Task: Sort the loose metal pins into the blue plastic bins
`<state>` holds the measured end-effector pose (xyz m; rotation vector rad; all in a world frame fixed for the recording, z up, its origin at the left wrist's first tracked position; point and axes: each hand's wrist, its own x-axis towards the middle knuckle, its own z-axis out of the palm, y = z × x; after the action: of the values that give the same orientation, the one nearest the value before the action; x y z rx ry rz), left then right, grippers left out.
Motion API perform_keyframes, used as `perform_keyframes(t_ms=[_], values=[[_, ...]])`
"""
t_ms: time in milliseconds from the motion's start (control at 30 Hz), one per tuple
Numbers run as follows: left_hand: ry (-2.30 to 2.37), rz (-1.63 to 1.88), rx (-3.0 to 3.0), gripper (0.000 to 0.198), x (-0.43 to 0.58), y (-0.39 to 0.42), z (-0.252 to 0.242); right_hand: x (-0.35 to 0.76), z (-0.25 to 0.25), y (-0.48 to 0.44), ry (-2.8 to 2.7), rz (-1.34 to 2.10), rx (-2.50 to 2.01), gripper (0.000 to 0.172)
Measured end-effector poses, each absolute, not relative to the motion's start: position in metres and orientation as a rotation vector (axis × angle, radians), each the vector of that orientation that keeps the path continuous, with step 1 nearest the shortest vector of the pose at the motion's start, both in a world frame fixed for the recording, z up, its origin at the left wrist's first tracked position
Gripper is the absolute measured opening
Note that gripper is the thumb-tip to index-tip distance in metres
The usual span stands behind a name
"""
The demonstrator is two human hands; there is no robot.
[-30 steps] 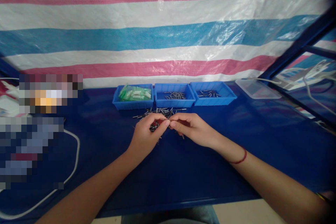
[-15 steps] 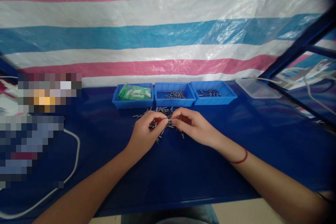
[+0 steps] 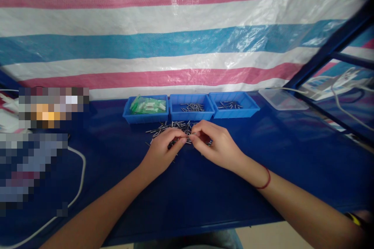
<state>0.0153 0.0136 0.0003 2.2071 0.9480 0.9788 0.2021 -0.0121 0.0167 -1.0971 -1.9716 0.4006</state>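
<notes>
My left hand (image 3: pixel 165 146) and my right hand (image 3: pixel 217 144) meet fingertip to fingertip over a loose pile of thin metal pins (image 3: pixel 159 127). Thumb and forefinger of each are closed in a pinch. Between the tips a small metal pin shows only in part, with both hands seeming to grip it. Its exact shape is mostly covered by my fingers. Dark and silvery pins of the pile lie in many directions, some hidden beneath my hands.
Three blue bins stand in a row behind the pile: the left bin (image 3: pixel 146 118) holds a green plastic bag (image 3: pixel 147 105) with white pieces; the middle bin (image 3: pixel 191 115) and right bin (image 3: pixel 236 113) hold pins. A clear plastic lid (image 3: pixel 283 100) lies right. A white cable (image 3: pixel 83 171) curves left.
My fingertips have come closer together, covering more of the pin between them. The right hand has turned slightly. The whole view has shifted a little.
</notes>
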Motion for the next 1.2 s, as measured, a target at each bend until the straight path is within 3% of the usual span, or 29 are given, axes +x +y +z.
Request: perform_keyframes(t_ms=[267, 433, 833, 1200], values=[[1.072, 0.853, 2.511, 0.016, 0.005, 0.016, 0.005, 0.260, 0.017, 0.028, -1.452, -0.118, -1.417, 0.022], [1.088, 0.618, 2.721, 0.014, 0.000, 0.018, 0.004, 0.293, 0.007, 0.050, -1.543, -0.292, -1.644, 0.025], [1.237, 0.336, 2.877, 0.013, 0.002, 0.011, 0.007, 0.232, 0.009, 0.017, -1.828, 0.096, -1.355, 0.014], [1.254, 0.372, 2.852, 0.018, 0.003, 0.015, 0.005, 0.214, 0.010, 0.005, -2.159, 0.216, -1.189, 0.013]])
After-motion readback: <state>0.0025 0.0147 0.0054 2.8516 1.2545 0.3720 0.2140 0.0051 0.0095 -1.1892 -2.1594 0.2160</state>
